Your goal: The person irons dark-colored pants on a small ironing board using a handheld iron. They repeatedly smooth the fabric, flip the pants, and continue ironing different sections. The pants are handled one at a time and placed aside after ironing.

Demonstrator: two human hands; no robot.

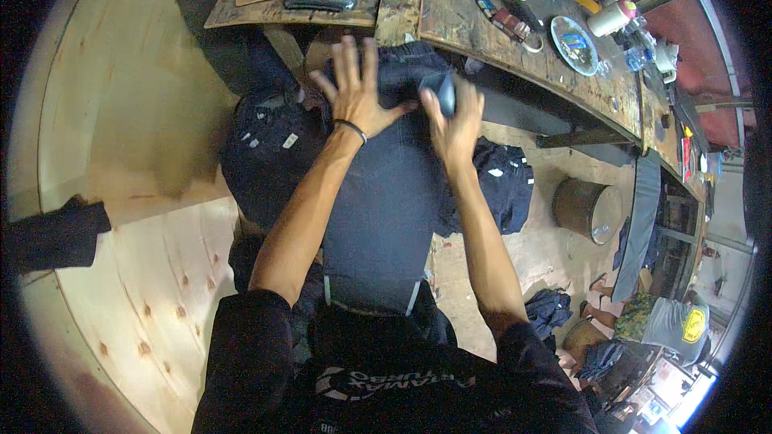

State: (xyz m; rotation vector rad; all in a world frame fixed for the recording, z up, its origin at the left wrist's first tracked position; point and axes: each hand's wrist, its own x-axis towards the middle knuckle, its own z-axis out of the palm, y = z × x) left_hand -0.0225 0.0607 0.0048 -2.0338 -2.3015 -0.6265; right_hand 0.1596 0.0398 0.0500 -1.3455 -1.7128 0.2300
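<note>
A dark garment point(386, 193), grey-black and drawn smooth, stretches from my lap toward the workbench, with bunched cloth at its far end. My left hand point(352, 95) is over its far left part, fingers spread and holding nothing; whether it presses on the cloth I cannot tell. At the far right edge of the garment, my right hand point(456, 124) is closed round a small blue-grey object point(445, 95). Motion smears that object, so its kind does not show.
Dark garment piles lie left point(273, 145) and right point(505, 185) of me. The wooden workbench point(474, 40) holds a bowl point(574, 47), tape rolls and bottles. A round drum-like stool point(589, 210) stands at right. Another person point(671, 329) sits at the lower right.
</note>
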